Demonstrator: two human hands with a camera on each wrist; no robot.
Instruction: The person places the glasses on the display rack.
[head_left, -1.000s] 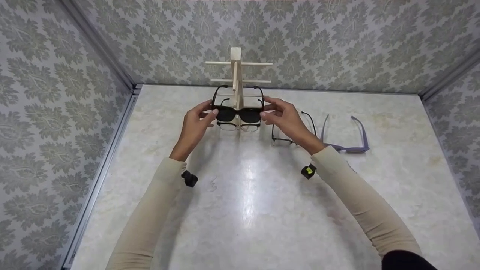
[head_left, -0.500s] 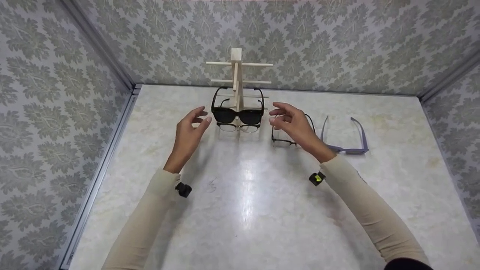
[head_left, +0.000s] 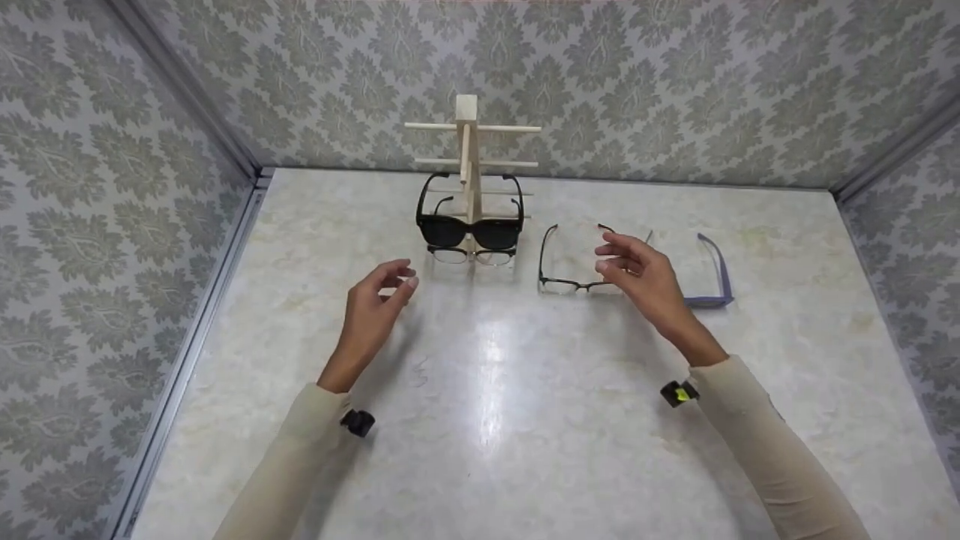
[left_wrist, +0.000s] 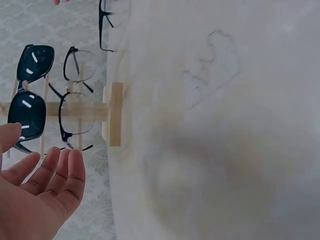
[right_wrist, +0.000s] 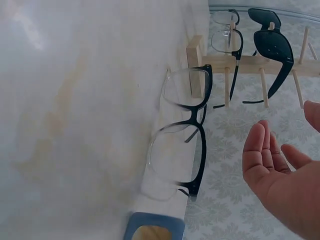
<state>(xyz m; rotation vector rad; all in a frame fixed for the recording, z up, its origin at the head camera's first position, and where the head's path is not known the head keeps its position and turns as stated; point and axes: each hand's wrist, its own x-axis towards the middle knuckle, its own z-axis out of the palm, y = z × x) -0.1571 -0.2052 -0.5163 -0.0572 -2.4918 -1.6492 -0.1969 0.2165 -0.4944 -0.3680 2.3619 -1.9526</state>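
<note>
Black sunglasses (head_left: 470, 231) sit on a wooden display stand (head_left: 466, 109), resting on its pegs. Just below them on the same stand hangs a pair of dark-browed clear glasses (head_left: 450, 256). My left hand (head_left: 371, 304) is left of and nearer than the stand, fingers loosely bent, holding nothing. Over the table my right hand (head_left: 645, 281) hovers, relaxed and holding nothing. It overlaps part of the black-framed clear glasses (head_left: 559, 284) lying with temples spread, and hides part of the purple-blue glasses (head_left: 724, 281) beside them.
The stand's upper pegs (head_left: 510, 128) jut out to both sides near the papered back wall (head_left: 675, 90). A metal rail (head_left: 195, 341) edges the marbled table (head_left: 480, 465) on the left. Small dark cameras (head_left: 358, 423) are strapped at both wrists.
Both hands have let go of the black sunglasses, which stay on the stand. My left hand has drawn back toward me; my right has moved back and to the right, over the glasses on the table.
</note>
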